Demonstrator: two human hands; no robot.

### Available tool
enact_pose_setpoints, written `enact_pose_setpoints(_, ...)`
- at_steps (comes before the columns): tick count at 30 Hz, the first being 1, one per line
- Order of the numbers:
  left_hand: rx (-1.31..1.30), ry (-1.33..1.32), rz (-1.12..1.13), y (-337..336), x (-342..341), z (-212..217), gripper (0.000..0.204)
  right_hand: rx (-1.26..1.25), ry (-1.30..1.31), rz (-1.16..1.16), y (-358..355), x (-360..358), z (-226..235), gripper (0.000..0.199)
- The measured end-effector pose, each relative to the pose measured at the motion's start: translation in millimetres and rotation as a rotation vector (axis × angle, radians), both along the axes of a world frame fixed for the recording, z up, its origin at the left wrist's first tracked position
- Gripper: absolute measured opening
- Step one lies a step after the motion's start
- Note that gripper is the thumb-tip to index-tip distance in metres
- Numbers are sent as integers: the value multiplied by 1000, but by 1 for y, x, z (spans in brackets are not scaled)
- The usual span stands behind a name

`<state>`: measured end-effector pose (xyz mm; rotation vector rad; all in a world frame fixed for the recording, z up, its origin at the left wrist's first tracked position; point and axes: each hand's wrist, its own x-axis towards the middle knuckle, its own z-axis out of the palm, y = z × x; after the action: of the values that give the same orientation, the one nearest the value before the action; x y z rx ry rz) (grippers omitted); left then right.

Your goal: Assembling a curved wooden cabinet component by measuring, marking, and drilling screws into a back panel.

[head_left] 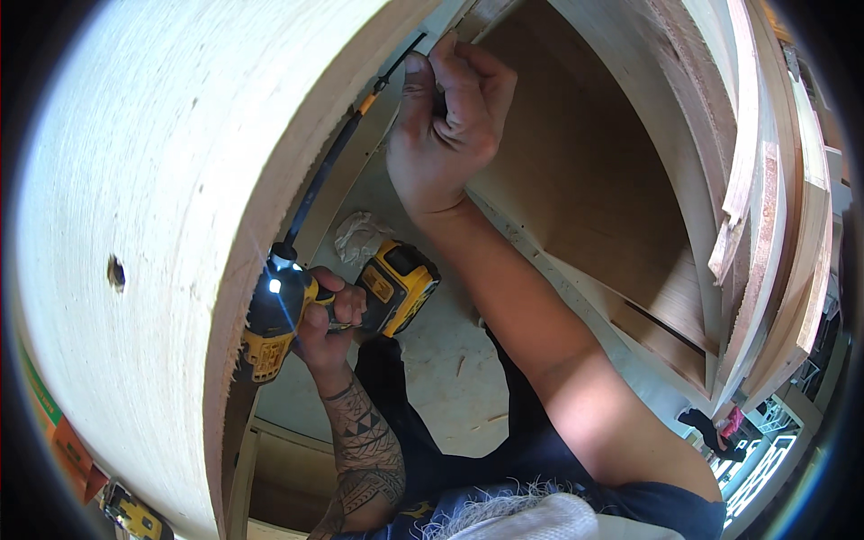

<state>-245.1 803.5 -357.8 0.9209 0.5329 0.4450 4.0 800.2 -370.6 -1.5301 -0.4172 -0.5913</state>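
I am gripping the yellow-and-black cordless driver (297,310) in my left hand (328,319), fingers clamped on its handle, its long black bit extension (346,144) reaching up inside the plywood cabinet (135,225). My right hand (450,117), fingers pinched together, is steadying the tip; I judge keeping the bit straight matters.

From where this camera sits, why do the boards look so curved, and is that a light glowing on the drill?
In the head view, the fisheye lens bends the straight plywood panel into an arc and darkens the corners. The drill, gripped by the left hand, has a white work light glaring at its nose. The right hand is sharp and daylit.
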Motion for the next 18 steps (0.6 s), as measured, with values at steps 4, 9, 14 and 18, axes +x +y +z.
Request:
enact_pose_setpoints(4, 9, 22, 7, 3, 2, 1, 45, -62, -8, 0, -2, 1, 2, 18)
enact_pose_setpoints(9, 3, 24, 15, 3, 9, -1, 46, -45, -8, -12, 1, 4, 2, 19)
enact_pose_setpoints(14, 2, 29, 33, -1, 19, 1, 46, -8, 41, 38, 0, 1, 5, 33)
enact_pose_setpoints(18, -16, 10, 34, 1, 23, -1, 47, -51, 42, 38, -1, 1, 6, 33)
